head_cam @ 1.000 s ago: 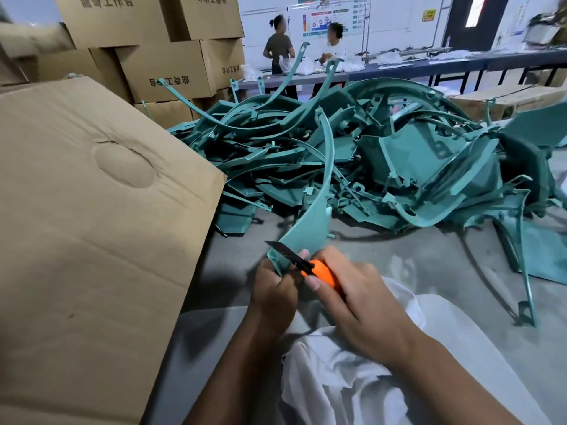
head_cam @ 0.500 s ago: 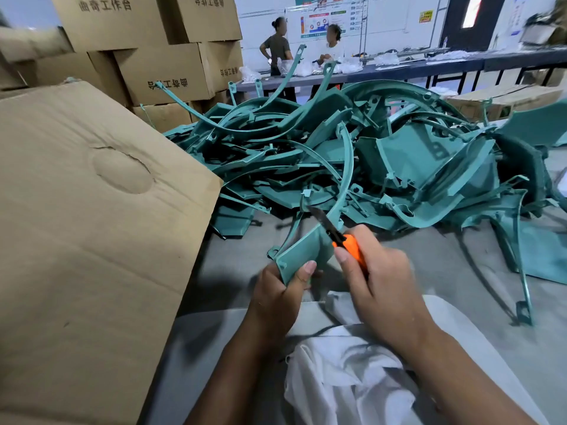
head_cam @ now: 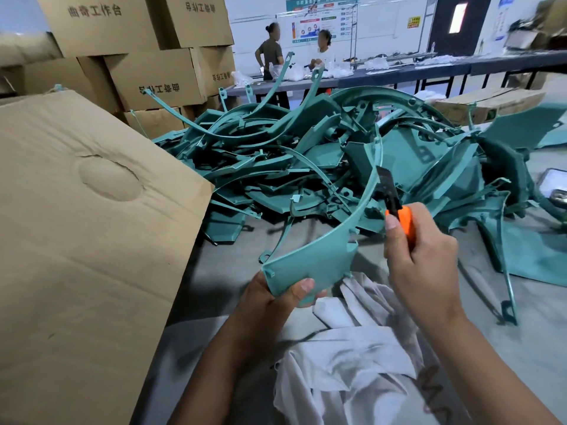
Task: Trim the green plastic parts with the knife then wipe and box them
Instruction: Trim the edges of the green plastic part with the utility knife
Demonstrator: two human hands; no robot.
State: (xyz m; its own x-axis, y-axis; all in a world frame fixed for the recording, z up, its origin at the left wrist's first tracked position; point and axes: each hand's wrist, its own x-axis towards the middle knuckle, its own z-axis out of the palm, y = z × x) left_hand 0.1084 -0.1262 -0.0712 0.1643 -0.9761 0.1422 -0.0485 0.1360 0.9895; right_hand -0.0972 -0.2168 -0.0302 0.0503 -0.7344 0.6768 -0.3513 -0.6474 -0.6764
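1. While the left hand [head_cam: 276, 297] grips the wide flat end of a green plastic part [head_cam: 319, 256], thumb curled over its face, the piece is held up above the desk [head_cam: 221, 277], its thin curved strip arching up and away toward the pile of green parts [head_cam: 306, 154] behind.
2. The right hand [head_cam: 420, 265] is wrapped round the orange handle of the knife [head_cam: 395, 207], with the dark blade touching or just beside the outer edge of the curved strip.
3. The part looks light, since one hand carries it by an end alone. The flat panel seems stiff enough to grip firmly; the narrow strip probably flexes and may spring away under blade pressure.
4. Judged from this, the best hold is the broad panel end, as now, with fingers kept off the edge being trimmed. Supporting closer to the cut would steady the strip.
5. The smooth moulded surface may be slightly slippery, and its small tabs look breakable.
6. A white cloth [head_cam: 352, 348] lies just below both hands, ready for wiping, and a cardboard box [head_cam: 76, 240] stands to the left beside the desk.
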